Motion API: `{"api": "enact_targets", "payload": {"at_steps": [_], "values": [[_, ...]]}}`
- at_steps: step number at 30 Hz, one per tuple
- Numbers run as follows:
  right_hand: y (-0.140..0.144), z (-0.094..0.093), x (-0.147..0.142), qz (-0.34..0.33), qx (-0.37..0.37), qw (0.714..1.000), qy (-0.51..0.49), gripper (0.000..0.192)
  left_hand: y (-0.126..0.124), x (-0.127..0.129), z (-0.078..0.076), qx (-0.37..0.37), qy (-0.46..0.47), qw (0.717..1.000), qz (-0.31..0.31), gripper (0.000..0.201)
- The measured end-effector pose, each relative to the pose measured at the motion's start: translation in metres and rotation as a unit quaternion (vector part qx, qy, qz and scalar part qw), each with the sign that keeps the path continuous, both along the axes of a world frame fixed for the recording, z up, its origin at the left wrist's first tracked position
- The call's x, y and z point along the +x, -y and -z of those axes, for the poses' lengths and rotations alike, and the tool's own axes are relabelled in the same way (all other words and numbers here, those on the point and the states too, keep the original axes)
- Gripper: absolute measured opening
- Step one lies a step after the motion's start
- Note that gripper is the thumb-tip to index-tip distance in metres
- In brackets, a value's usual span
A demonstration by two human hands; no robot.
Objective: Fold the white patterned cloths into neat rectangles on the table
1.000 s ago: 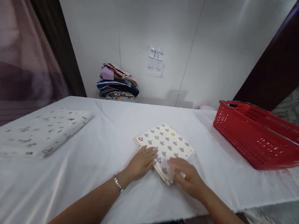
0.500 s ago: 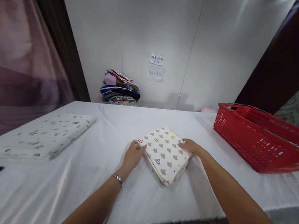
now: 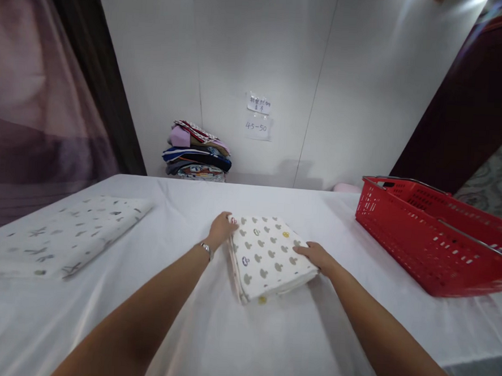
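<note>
A folded white cloth (image 3: 270, 254) printed with grey mushroom-like shapes and a few coloured ones lies on the white-covered table (image 3: 182, 342) in front of me. At its far left corner, my left hand (image 3: 223, 229) grips the edge, fingers partly hidden behind the fabric. My right hand (image 3: 317, 255) holds the right side, fingers on top and the thumb out of sight. Several folded layers show along the near edges.
To the left lies another folded white cloth (image 3: 73, 231) with small dark prints. A red plastic basket (image 3: 426, 238) stands on the right. Folded fabrics (image 3: 197, 153) are piled by the back wall, beside paper signs (image 3: 258, 126).
The folded cloth has been turned clockwise, its near corner swinging left. My left hand has moved away from me to the far left corner; my right hand stays on the right side.
</note>
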State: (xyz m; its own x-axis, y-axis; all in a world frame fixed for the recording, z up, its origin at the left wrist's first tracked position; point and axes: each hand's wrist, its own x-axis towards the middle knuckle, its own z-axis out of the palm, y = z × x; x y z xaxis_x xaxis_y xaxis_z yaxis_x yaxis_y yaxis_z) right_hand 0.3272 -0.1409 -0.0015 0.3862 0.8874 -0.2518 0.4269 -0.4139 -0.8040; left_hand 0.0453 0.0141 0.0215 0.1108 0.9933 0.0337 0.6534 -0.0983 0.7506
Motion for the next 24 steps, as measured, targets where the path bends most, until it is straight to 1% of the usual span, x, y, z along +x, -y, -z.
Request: {"api": "enact_targets", "payload": {"at_steps": [2, 3, 5, 7, 8, 10, 11, 13, 15, 17, 19, 21, 24], "values": [[-0.001, -0.002, -0.012, -0.005, -0.010, 1.000, 0.021, 0.054, -0.017, 0.005, -0.009, 0.009, -0.024, 1.000, -0.001, 0.062], [-0.002, -0.003, -0.017, -0.004, -0.015, 0.999, 0.046, 0.054, -0.022, 0.007, -0.011, 0.006, -0.036, 0.999, 0.000, 0.065], [-0.003, -0.006, -0.023, 0.000, -0.027, 0.995, 0.100, 0.055, -0.020, 0.010, -0.008, -0.004, -0.058, 0.998, 0.005, 0.067], [-0.003, -0.008, -0.025, 0.000, -0.036, 0.992, 0.123, 0.056, -0.004, 0.014, -0.001, 0.017, -0.098, 0.995, 0.031, 0.065], [-0.003, -0.009, -0.024, 0.001, -0.043, 0.992, 0.115, 0.057, 0.009, 0.015, 0.003, 0.045, -0.131, 0.989, 0.057, 0.063], [-0.004, -0.010, -0.020, 0.004, -0.064, 0.995, 0.070, 0.059, 0.039, 0.017, 0.010, 0.107, -0.198, 0.967, 0.122, 0.059], [-0.005, -0.010, -0.017, 0.007, -0.071, 0.997, 0.036, 0.061, 0.054, 0.017, 0.014, 0.124, -0.222, 0.954, 0.160, 0.058], [-0.010, -0.008, -0.014, 0.010, -0.077, 0.997, -0.021, 0.061, 0.081, 0.016, 0.021, 0.137, -0.239, 0.935, 0.222, 0.055], [-0.016, -0.004, -0.011, 0.012, -0.063, 0.997, -0.046, 0.058, 0.100, 0.013, 0.027, 0.143, -0.229, 0.929, 0.254, 0.055], [-0.022, 0.001, -0.011, 0.011, -0.041, 0.998, -0.046, 0.053, 0.110, 0.011, 0.033, 0.160, -0.209, 0.931, 0.254, 0.054], [-0.025, 0.006, -0.011, 0.007, -0.020, 0.999, -0.034, 0.049, 0.113, 0.009, 0.034, 0.177, -0.192, 0.933, 0.246, 0.052], [-0.025, 0.010, -0.011, 0.008, -0.012, 1.000, -0.022, 0.047, 0.113, 0.009, 0.032, 0.175, -0.187, 0.935, 0.246, 0.052], [-0.023, 0.011, -0.011, 0.004, -0.009, 1.000, -0.018, 0.045, 0.115, 0.009, 0.024, 0.153, -0.199, 0.934, 0.254, 0.050]]}}
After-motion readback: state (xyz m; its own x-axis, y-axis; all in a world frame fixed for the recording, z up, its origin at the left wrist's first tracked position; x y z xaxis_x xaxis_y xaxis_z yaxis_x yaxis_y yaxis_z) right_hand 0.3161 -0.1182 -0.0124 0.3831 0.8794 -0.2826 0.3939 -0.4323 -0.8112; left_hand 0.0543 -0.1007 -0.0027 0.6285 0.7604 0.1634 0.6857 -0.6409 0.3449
